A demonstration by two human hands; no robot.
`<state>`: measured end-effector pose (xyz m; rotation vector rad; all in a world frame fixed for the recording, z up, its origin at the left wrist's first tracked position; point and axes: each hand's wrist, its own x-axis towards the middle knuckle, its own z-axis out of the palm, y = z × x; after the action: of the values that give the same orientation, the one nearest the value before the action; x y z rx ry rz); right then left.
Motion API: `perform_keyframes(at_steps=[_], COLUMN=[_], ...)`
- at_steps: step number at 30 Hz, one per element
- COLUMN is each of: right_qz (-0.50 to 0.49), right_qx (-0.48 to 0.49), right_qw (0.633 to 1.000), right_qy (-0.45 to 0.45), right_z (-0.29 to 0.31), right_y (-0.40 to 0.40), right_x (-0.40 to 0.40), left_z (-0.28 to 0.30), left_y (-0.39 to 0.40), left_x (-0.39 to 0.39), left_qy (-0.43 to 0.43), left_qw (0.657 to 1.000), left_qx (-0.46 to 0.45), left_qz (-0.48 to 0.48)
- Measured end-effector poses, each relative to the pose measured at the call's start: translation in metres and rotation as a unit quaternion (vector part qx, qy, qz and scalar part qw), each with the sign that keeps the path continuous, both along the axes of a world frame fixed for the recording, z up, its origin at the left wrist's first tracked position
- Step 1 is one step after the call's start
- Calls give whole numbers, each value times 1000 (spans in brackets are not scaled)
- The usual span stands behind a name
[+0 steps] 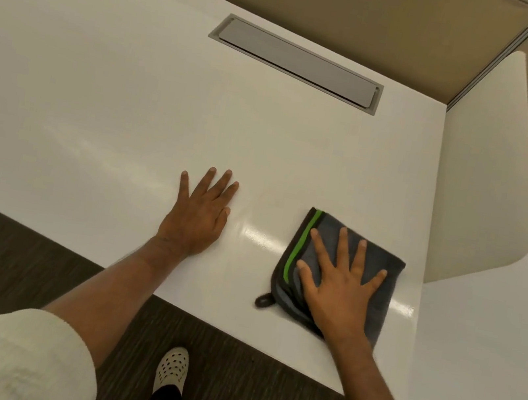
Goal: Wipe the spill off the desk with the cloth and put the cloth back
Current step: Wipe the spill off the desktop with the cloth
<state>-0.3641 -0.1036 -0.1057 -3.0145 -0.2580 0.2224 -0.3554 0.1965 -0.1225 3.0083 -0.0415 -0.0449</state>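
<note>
- The right hand (340, 286) lies flat with fingers straight and spread, pressing on the folded grey cloth (382, 253).
- The left hand (200, 214) rests palm down, fingers straight, on the bare white tabletop (100, 87), grasping nothing.
- The cloth sits near the tabletop's front edge, close to a white side panel (479, 185) on the right.
- A closed grey cable hatch (296, 61) lies well behind both hands.
</note>
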Motion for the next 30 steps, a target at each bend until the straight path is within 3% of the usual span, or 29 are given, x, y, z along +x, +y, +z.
perform_keyframes(at_steps=[4, 7, 12, 17, 22, 30], right_qz=[84, 101, 29, -83, -102, -10], right_qx=[17, 27, 26, 34, 15, -3], right_qw=[996, 994, 999, 996, 995, 1000], right_qy=[-18, -26, -2, 11, -8, 12], right_z=[-7, -12, -8, -4, -4, 0], right_y=[43, 84, 104, 35, -22, -9], right_x=[-40, -23, 64, 108, 62, -29], left_z=[-1, -1, -1, -4, -1, 12], left_y=[0, 1, 1, 1, 2, 21], left_x=[2, 2, 2, 0, 0, -3], left_qy=[-3, -9, -16, -24, -1, 33], left_qw=[1000, 1000, 1000, 999, 1000, 998], left_qx=[-12, -17, -24, -33, -17, 47], left_qz=[0, -3, -3, -2, 1, -20])
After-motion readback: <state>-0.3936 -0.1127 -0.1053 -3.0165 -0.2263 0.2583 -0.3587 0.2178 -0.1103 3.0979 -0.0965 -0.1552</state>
